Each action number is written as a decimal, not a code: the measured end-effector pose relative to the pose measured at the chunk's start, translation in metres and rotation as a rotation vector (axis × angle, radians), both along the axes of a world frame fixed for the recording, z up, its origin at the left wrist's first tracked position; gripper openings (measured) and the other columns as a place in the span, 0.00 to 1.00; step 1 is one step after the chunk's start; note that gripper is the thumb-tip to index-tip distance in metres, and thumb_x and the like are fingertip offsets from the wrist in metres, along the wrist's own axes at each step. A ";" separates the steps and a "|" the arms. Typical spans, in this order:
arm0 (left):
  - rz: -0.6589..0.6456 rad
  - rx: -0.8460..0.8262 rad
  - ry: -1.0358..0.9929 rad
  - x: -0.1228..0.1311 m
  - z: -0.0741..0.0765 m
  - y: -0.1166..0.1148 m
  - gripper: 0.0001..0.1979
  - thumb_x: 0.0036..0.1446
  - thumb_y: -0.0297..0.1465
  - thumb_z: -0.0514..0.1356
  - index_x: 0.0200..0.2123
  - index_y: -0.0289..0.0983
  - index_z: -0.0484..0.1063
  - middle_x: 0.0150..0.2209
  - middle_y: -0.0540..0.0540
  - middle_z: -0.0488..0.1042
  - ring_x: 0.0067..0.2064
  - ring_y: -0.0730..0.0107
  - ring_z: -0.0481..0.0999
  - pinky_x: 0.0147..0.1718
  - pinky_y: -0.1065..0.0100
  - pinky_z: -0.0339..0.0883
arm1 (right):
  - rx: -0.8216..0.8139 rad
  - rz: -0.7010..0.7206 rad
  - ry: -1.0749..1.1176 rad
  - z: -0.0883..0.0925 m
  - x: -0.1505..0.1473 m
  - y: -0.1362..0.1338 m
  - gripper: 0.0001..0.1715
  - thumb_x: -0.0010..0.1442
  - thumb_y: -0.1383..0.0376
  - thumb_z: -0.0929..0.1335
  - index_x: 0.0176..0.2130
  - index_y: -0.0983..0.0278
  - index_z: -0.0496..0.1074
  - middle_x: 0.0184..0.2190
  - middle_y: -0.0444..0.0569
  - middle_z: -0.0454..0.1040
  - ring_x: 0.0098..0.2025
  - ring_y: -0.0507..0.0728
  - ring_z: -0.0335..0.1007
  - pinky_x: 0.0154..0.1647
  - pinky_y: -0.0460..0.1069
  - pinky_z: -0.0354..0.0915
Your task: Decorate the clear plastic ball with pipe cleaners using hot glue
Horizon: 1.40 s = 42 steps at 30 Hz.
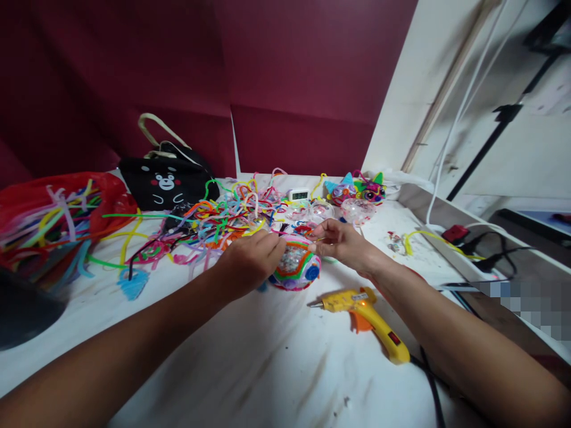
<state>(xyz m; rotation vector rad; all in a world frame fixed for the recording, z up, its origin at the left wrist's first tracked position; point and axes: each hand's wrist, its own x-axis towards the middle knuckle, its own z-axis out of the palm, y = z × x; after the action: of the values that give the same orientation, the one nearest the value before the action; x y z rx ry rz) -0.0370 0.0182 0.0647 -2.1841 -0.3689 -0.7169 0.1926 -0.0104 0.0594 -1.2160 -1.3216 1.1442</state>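
Between my hands sits a round clear plastic shell (293,264) wrapped in pipe cleaners: pink, orange and green bands, with a blue coil at its lower right. My left hand (252,261) is closed at its upper left edge, fingers bent over the rim. At the upper right rim, my right hand (341,245) has thumb and fingers curled together close to a pink strip; whatever lies between those fingertips is too small to make out. A yellow hot glue gun (361,303) lies on its side just below the right hand, nozzle pointing left.
A heap of loose pipe cleaners (232,208) spreads behind my hands. Further left are a red bag of pipe cleaners (111,199) and a black tote bag (167,184). Decorated masks (372,191), clear shells (357,211) and a small digital clock (298,195) stand behind. Cables run along the right.
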 end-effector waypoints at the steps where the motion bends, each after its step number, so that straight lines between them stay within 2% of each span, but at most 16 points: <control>1: -0.001 0.004 -0.003 0.001 -0.001 -0.001 0.10 0.64 0.21 0.52 0.37 0.32 0.74 0.26 0.47 0.71 0.29 0.66 0.71 0.25 0.68 0.62 | -0.001 0.001 0.003 0.000 0.000 0.000 0.27 0.33 0.64 0.79 0.32 0.63 0.67 0.29 0.40 0.71 0.31 0.51 0.66 0.34 0.48 0.62; 6: -0.020 -0.060 -0.044 0.002 -0.001 -0.008 0.10 0.63 0.22 0.53 0.38 0.30 0.76 0.27 0.46 0.74 0.29 0.66 0.75 0.26 0.68 0.66 | -0.003 0.000 0.014 -0.001 -0.001 0.000 0.27 0.33 0.65 0.79 0.31 0.62 0.66 0.28 0.39 0.71 0.30 0.50 0.66 0.34 0.48 0.62; 13: -0.042 -0.371 -0.223 -0.004 -0.006 -0.005 0.09 0.65 0.26 0.55 0.40 0.33 0.76 0.31 0.46 0.78 0.33 0.68 0.79 0.32 0.70 0.71 | -0.003 0.005 0.009 -0.002 0.001 0.000 0.26 0.35 0.64 0.79 0.33 0.63 0.67 0.29 0.40 0.71 0.31 0.50 0.66 0.34 0.48 0.60; 18: -0.126 -0.542 -0.362 -0.005 -0.007 0.003 0.09 0.61 0.23 0.56 0.35 0.33 0.77 0.35 0.45 0.78 0.38 0.70 0.79 0.39 0.72 0.71 | 0.000 0.008 0.004 -0.001 0.000 -0.001 0.28 0.34 0.63 0.80 0.32 0.62 0.66 0.27 0.39 0.70 0.30 0.50 0.64 0.32 0.47 0.59; 21: -0.140 -0.670 -0.454 -0.005 -0.005 0.006 0.07 0.57 0.23 0.59 0.33 0.34 0.78 0.32 0.47 0.79 0.35 0.72 0.78 0.37 0.73 0.70 | -0.008 0.011 -0.005 -0.001 -0.001 -0.001 0.29 0.33 0.62 0.81 0.33 0.62 0.66 0.28 0.39 0.70 0.30 0.50 0.65 0.32 0.47 0.59; 27: -0.009 -1.090 -0.580 -0.009 0.000 0.006 0.03 0.51 0.27 0.64 0.30 0.36 0.80 0.27 0.51 0.78 0.27 0.75 0.73 0.27 0.74 0.64 | -0.008 0.007 -0.018 -0.002 0.000 0.000 0.27 0.37 0.60 0.80 0.33 0.62 0.66 0.30 0.41 0.71 0.31 0.51 0.66 0.34 0.48 0.61; 31: -0.004 -1.263 -0.618 -0.009 0.000 0.009 0.04 0.50 0.30 0.65 0.29 0.36 0.79 0.24 0.51 0.76 0.27 0.75 0.71 0.25 0.74 0.62 | -0.006 0.007 -0.010 -0.003 0.000 0.000 0.27 0.37 0.60 0.80 0.33 0.62 0.66 0.29 0.40 0.71 0.31 0.51 0.66 0.33 0.48 0.61; 36: -0.090 -1.556 -0.722 -0.007 -0.002 0.016 0.11 0.46 0.36 0.68 0.29 0.34 0.76 0.24 0.50 0.75 0.26 0.75 0.70 0.23 0.74 0.62 | -0.009 0.014 -0.002 -0.002 -0.001 -0.001 0.28 0.35 0.61 0.81 0.32 0.62 0.66 0.28 0.39 0.71 0.30 0.51 0.66 0.33 0.48 0.61; 38: -0.109 -1.669 -0.763 -0.007 -0.003 0.019 0.15 0.43 0.37 0.70 0.32 0.34 0.75 0.24 0.51 0.74 0.24 0.76 0.70 0.22 0.74 0.61 | -0.013 0.020 0.004 -0.001 -0.001 -0.001 0.28 0.35 0.62 0.81 0.32 0.62 0.66 0.29 0.39 0.71 0.30 0.50 0.66 0.33 0.48 0.61; 42: -0.052 -1.830 -0.793 -0.008 -0.002 0.021 0.23 0.41 0.37 0.71 0.42 0.34 0.75 0.18 0.56 0.69 0.19 0.78 0.64 0.20 0.75 0.56 | -0.009 0.025 0.011 0.000 -0.001 -0.001 0.26 0.37 0.62 0.80 0.32 0.62 0.66 0.31 0.40 0.72 0.31 0.50 0.67 0.33 0.48 0.62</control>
<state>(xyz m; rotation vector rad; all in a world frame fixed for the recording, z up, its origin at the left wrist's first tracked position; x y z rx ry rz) -0.0450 0.0395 0.0624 -3.3108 -1.9932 -1.6416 0.1920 -0.0119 0.0592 -1.2006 -1.3284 1.1742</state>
